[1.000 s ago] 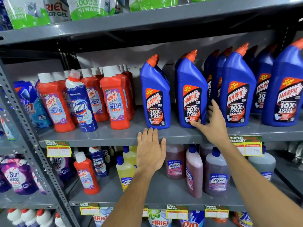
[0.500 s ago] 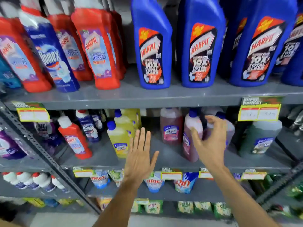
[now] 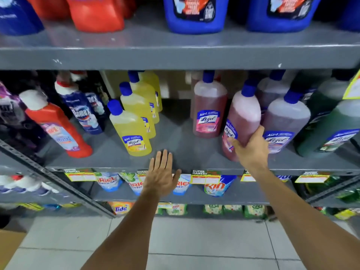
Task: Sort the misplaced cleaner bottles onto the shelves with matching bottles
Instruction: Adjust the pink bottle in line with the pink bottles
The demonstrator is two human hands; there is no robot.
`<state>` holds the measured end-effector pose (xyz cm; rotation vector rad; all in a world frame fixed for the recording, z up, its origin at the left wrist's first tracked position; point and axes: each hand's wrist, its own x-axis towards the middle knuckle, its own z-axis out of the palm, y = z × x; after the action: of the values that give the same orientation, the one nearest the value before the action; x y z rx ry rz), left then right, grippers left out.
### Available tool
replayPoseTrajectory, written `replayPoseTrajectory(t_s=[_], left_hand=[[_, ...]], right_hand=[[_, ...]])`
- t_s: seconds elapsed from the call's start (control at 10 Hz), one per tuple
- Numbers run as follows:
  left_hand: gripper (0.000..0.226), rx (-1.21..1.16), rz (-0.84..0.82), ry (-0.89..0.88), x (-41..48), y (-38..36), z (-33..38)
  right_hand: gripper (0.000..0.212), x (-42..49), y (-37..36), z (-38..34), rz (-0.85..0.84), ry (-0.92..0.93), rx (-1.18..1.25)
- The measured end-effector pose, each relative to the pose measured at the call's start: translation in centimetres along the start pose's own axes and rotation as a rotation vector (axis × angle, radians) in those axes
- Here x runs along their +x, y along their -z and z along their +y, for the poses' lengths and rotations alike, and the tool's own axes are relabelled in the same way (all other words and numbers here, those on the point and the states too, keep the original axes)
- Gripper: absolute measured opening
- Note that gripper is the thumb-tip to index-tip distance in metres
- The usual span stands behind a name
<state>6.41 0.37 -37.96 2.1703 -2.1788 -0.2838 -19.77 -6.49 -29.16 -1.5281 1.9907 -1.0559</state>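
The right hand grasps the lower body of a pink bottle that leans to the left on the middle shelf; thumb on the label, fingers wrapped round the far side. The bottle's base is at or just above the shelf surface; contact cannot be told. The left hand is released, flat, fingers together, held in front of the shelf's front edge and gripping nothing.

Middle shelf count, with the pink bottle as clock centre:
- One second pink bottle, upright, at 10 o'clock, just beside.
- Two pale purple bottles: one at 3 o'clock, touching or nearly so; one behind at 1 o'clock.
- Two dark green bottles visible at 3 o'clock, far right: front one, rear one.
- Four yellow bottles in a single file at 9 o'clock, well apart.
- One red bottle with white cap, at 9 o'clock, beyond the yellow file, leaning.
- Two dark blue bottles visible behind the red one; further ones are too dark to count.

All pink, purple and yellow bottles carry blue caps.

Upper shelf, at 12 o'clock: two large blue bottle bases and red bottle bases, cropped. Yellow price tags line the shelf edge.
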Motion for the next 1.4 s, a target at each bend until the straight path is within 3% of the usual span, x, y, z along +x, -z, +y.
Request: replayPoseTrajectory(t_s=[0.1,0.3,0.5,0.7,0.8,0.9,1.4], left_hand=[[0.074,-0.004,0.013,0.0,0.0,-0.4,0.0],[0.074,-0.027,0.026,0.011,0.0,-0.4,0.0],[0.073,-0.022,-0.016,0.01,-0.1,0.2,0.2],[0.074,-0.056,-0.014,0.004,0.0,0.0,0.0],[0.074,-0.072,0.004,0.007,0.1,-0.5,-0.2],[0.074,-0.069,0.013,0.006,0.3,-0.9,-0.3],[0.074,-0.068,0.018,0.015,0.4,-1.2,-0.3]], right_hand=[[0.065,-0.2,0.2,0.6,-0.067,0.051,0.005],[0.077,0.1,0.0,1.0,-0.371,0.114,0.159],[0.07,1.4,-0.7,0.7,-0.641,0.157,0.283],[0.092,-0.5,-2.3,0.3,-0.45,0.121,0.223],[0.087,-0.6,-2.9,0.2,-0.405,0.109,0.206],[0.079,0.1,-3.0,0.3,-0.413,0.109,0.2],[0.086,2.3,-3.9,0.6,-0.51,0.12,0.144]])
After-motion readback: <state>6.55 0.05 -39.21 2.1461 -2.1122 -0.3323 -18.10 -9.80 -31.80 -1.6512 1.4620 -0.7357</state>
